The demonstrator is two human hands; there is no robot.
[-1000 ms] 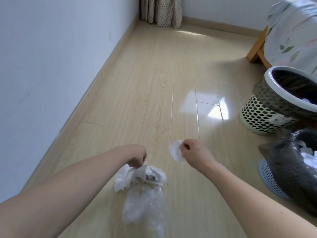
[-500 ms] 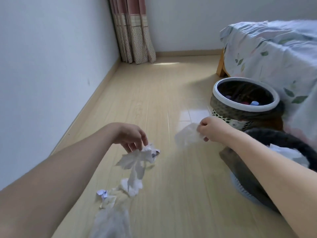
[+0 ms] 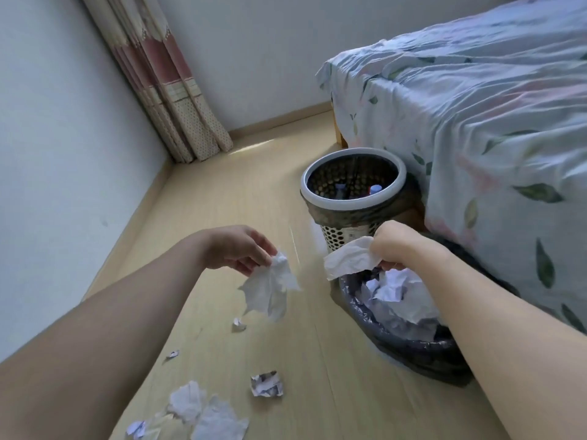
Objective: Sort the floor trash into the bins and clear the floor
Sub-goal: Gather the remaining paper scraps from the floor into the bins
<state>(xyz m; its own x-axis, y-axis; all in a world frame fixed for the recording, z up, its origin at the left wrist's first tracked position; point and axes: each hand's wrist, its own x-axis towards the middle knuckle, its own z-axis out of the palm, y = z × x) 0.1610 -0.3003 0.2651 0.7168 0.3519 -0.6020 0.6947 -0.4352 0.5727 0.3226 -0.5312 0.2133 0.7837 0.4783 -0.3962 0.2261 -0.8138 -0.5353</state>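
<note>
My left hand (image 3: 239, 249) pinches a crumpled white paper (image 3: 270, 289) that hangs above the wooden floor. My right hand (image 3: 398, 246) grips a white tissue (image 3: 349, 257) right over the near rim of a dark-lined bin (image 3: 413, 350) filled with crumpled paper. Behind it stands a white-rimmed perforated bin (image 3: 352, 204) with bottles inside. Loose trash lies on the floor: a paper ball (image 3: 266, 384), a small scrap (image 3: 239, 324), a tiny scrap (image 3: 172, 354) and flat torn papers (image 3: 203, 414) near the bottom edge.
A bed (image 3: 492, 138) with a leaf-print sheet fills the right side, close behind both bins. A white wall (image 3: 63, 154) runs along the left, and a curtain (image 3: 165, 84) hangs in the far corner. Wooden floor (image 3: 241, 185) stretches between wall and bins.
Both hands rose from the floor and swung right. The right hand carried its tissue to the paper bin's rim; the left lifted its paper, leaving scraps on the floor.
</note>
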